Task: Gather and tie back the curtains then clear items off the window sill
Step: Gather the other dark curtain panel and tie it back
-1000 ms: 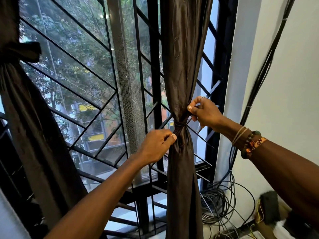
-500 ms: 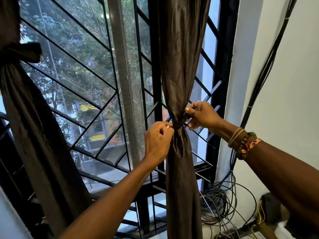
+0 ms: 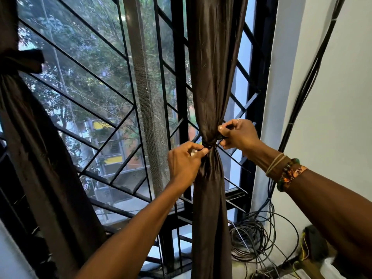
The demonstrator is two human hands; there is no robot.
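A dark brown curtain [image 3: 213,77] hangs in front of the barred window, gathered into a narrow bunch with a thin dark tie [image 3: 209,143] wound round its waist. My left hand [image 3: 184,164] pinches the tie's end at the left side of the bunch. My right hand [image 3: 239,135] pinches the other end at the right side, fingers curled. A second brown curtain [image 3: 40,148] hangs at the far left, bound near its top by a dark band [image 3: 22,60].
A black metal window grille [image 3: 112,125] and a grey mesh strip [image 3: 147,97] stand behind the curtains. Coiled cables [image 3: 259,240] lie on the sill at lower right, with more cables [image 3: 308,81] running up the white wall. A dark box [image 3: 316,244] sits at the right edge.
My left hand has risen from below the knot up to the tie. My right hand has come down to the knot's right side. Both hands now pinch close to the tie.
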